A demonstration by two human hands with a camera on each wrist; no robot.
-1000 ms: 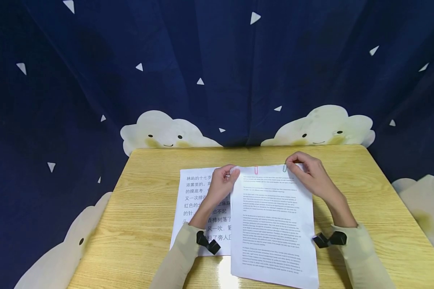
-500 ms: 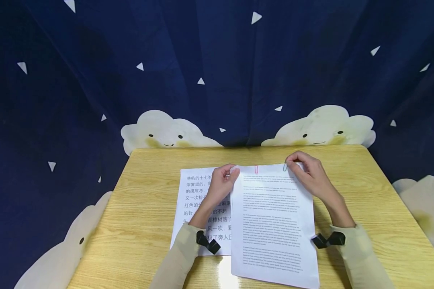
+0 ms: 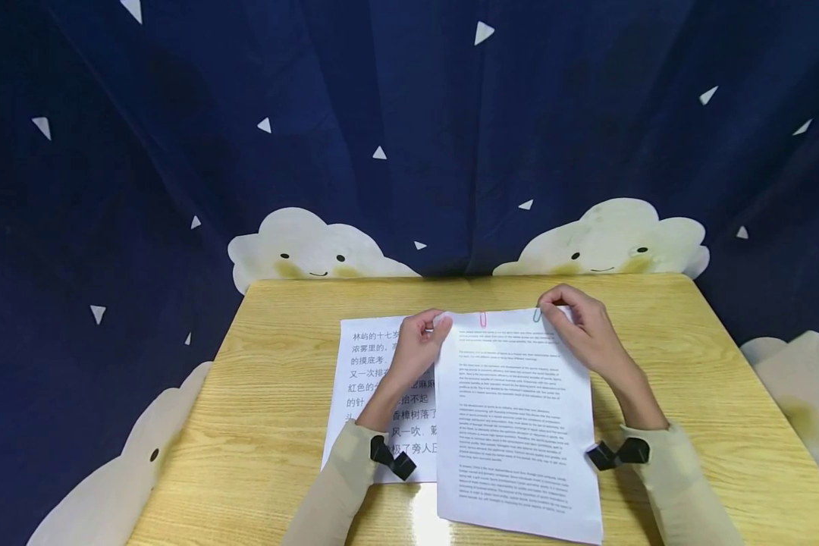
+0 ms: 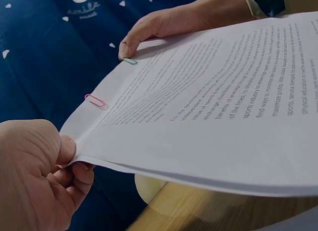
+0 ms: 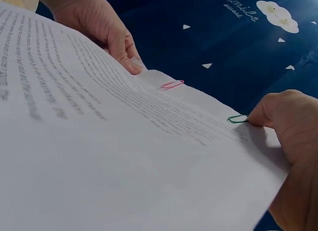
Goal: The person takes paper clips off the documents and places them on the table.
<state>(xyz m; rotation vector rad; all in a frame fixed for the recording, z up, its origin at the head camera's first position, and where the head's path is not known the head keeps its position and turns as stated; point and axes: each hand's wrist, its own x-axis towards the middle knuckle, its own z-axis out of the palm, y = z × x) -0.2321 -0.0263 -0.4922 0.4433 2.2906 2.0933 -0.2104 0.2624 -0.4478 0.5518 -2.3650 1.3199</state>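
Note:
A sheaf of printed paper (image 3: pixel 512 425) is lifted, its top edge facing the curtain. My left hand (image 3: pixel 419 345) pinches its upper left corner, thumb on top and fingers curled beneath. A pink paper clip (image 3: pixel 483 319) sits on the top edge, apart from both hands. Further right on that edge is a green paper clip (image 5: pixel 237 119). The thumb and forefinger of my right hand (image 3: pixel 583 326) pinch the clip's outer end against the paper's edge. The right hand's other fingers are partly hidden behind the paper.
Under the left forearm, another white sheet with large Chinese print (image 3: pixel 362 379) lies on the wooden table (image 3: pixel 273 394), partly covered by the sheaf. A dark blue curtain (image 3: pixel 423 114) with white triangles and clouds hangs behind the table's far edge.
The right wrist has shifted very slightly left, and the paper's top edge has risen a touch. Both hands keep their hold.

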